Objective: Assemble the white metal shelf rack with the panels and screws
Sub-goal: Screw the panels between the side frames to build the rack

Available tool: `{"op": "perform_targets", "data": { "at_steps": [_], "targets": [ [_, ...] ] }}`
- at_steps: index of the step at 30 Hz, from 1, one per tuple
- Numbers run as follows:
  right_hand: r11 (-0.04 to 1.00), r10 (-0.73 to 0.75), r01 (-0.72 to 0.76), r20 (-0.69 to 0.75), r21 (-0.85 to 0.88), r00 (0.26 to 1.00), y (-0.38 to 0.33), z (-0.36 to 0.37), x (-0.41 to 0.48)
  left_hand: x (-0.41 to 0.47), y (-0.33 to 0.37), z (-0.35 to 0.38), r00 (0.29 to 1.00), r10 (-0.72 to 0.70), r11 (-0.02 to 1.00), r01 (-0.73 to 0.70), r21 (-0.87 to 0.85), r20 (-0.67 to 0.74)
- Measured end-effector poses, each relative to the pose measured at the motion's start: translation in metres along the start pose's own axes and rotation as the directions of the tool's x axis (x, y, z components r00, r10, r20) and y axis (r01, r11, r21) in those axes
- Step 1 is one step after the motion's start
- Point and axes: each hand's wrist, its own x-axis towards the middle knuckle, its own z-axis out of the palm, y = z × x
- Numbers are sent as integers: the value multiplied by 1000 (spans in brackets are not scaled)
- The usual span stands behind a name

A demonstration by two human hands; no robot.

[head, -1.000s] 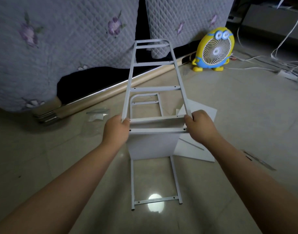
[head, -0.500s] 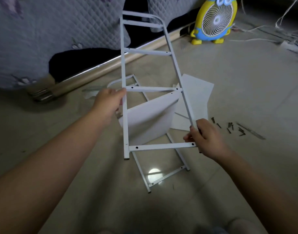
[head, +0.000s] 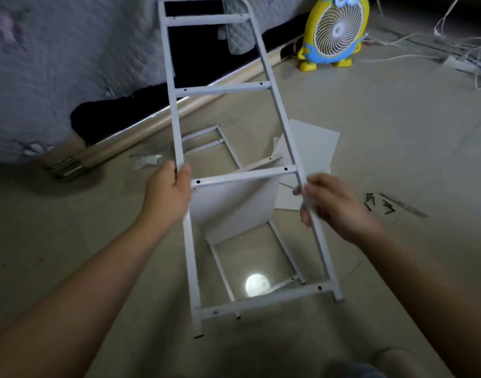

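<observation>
Step, likely: fitting second side. Left hand (head: 165, 195) grip clamped on side frame (head: 228, 90) left rail, right hand (head: 337, 211) grip curled round right rail, blurred. Frame held over panel (head: 234, 208) on floor. Next: align holes, fetch screws (head: 378, 203).

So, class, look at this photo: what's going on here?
A person is partway through a build. The left hand grips the left rail of a ladder-like side frame, and the right hand grips its right rail. Behind it, a white panel stands up from a second frame lying on the floor. Loose screws lie to the right.
</observation>
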Motion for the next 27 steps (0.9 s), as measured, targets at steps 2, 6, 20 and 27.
{"op": "perform_targets", "data": {
  "at_steps": [2, 6, 20, 27],
  "targets": [
    [1000, -10, 8, -137, -21, 990, -20, 10, 21, -9, -2, -1, 999, 38, 999, -39, 34, 20],
    [870, -207, 41, -289, -491, 935, -42, 20, 50, -13, -13, -2, 998, 57, 990, -53, 134, -24],
    [936, -88, -36, -331, -351, 939, -19, 29, 53, 12, -20, 7, 997, -52, 963, 33, 268, 63],
    [915, -13, -109, -299, -389, 954, -25, 23, 52, 22, -18, 9, 995, -75, 964, 56, 261, 63]
  ]
}}
